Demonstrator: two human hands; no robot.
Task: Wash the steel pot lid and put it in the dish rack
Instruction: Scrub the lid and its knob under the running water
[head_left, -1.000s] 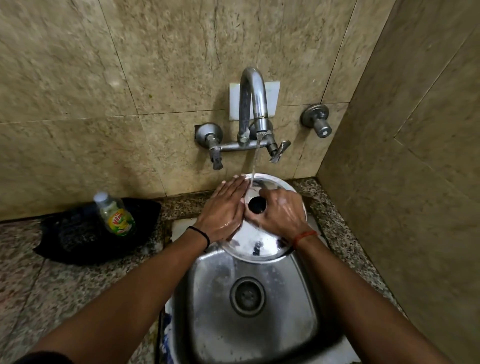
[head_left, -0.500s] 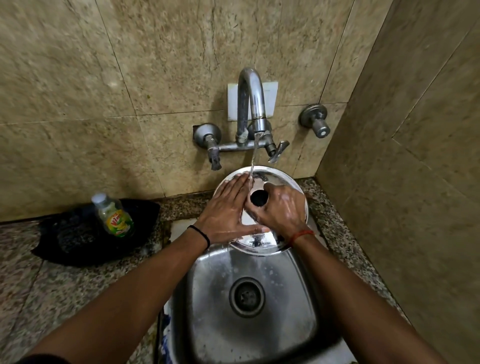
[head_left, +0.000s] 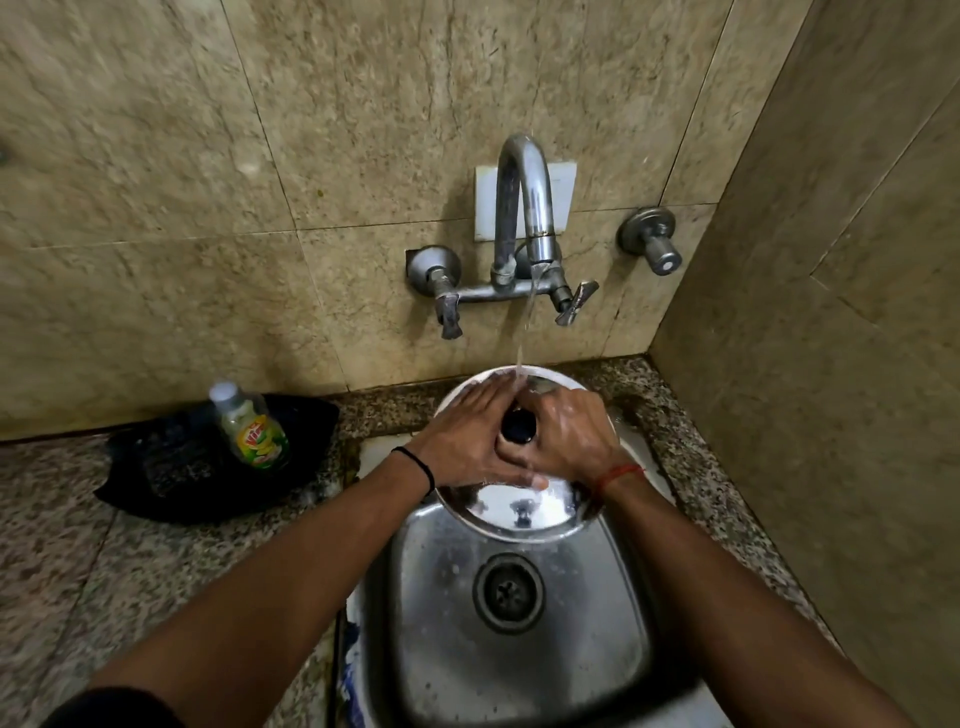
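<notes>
- Lid (head_left: 519, 512), steel with a black knob (head_left: 518, 426), sits tilted over the far edge of the sink (head_left: 519, 649), under running water from the tap (head_left: 524, 208).
- On the counter (head_left: 78, 545) at left, a soap bottle (head_left: 254, 434) stands on a black cloth (head_left: 171, 467).
- Left hand (head_left: 467, 441) lies flat on the lid, grip spread.
- Right hand (head_left: 571, 441) rests beside the knob; whether its grip closes on anything I cannot tell.

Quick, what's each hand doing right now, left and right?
Left hand: open, fingers flat on the steel pot lid under the running water.
Right hand: curled around the lid's black knob, holding the lid.
</notes>
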